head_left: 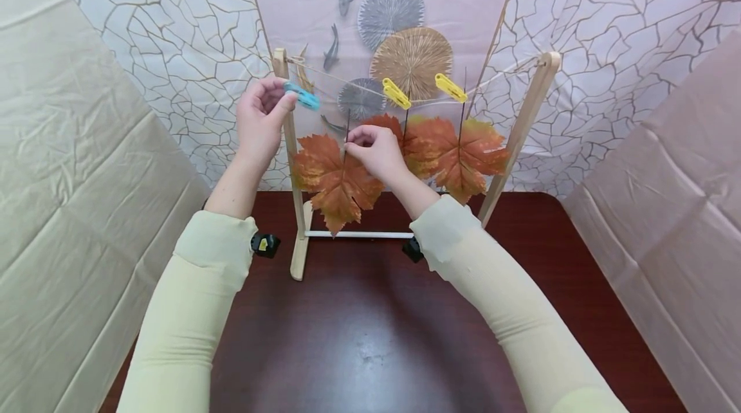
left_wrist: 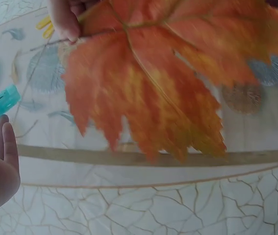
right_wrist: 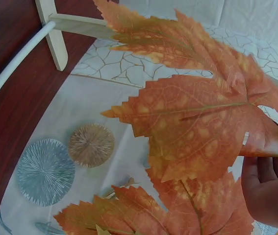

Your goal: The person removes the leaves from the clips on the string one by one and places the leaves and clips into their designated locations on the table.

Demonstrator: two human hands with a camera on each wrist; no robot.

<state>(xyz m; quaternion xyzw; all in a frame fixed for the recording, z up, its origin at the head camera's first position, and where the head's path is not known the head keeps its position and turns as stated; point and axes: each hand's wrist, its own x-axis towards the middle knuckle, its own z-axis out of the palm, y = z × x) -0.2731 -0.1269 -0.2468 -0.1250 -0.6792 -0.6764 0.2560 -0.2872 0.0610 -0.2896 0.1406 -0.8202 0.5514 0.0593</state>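
My left hand (head_left: pixel 262 118) pinches a light blue clothespin (head_left: pixel 302 96) close to the left post, just below the string. In my right hand (head_left: pixel 377 150), thumb and fingers pinch the dark stem of an orange maple leaf (head_left: pixel 341 184), which hangs below with its stem pointing up. Two yellow clothespins (head_left: pixel 397 93) sit on the string (head_left: pixel 332 76) with more orange leaves (head_left: pixel 467 159) hanging under them by their stems. The right wrist view shows the held leaf (right_wrist: pixel 197 115) overlapping another leaf. In the left wrist view the blue clothespin (left_wrist: pixel 2 104) is apart from the leaf stem.
A wooden frame with a left post (head_left: pixel 294 162) and a right post (head_left: pixel 521 130) carries the string. A white rod (head_left: pixel 359 234) joins its base above the dark red table (head_left: pixel 324 323). Patterned cloth (head_left: pixel 231 46) hangs behind, and pale fabric walls stand on both sides.
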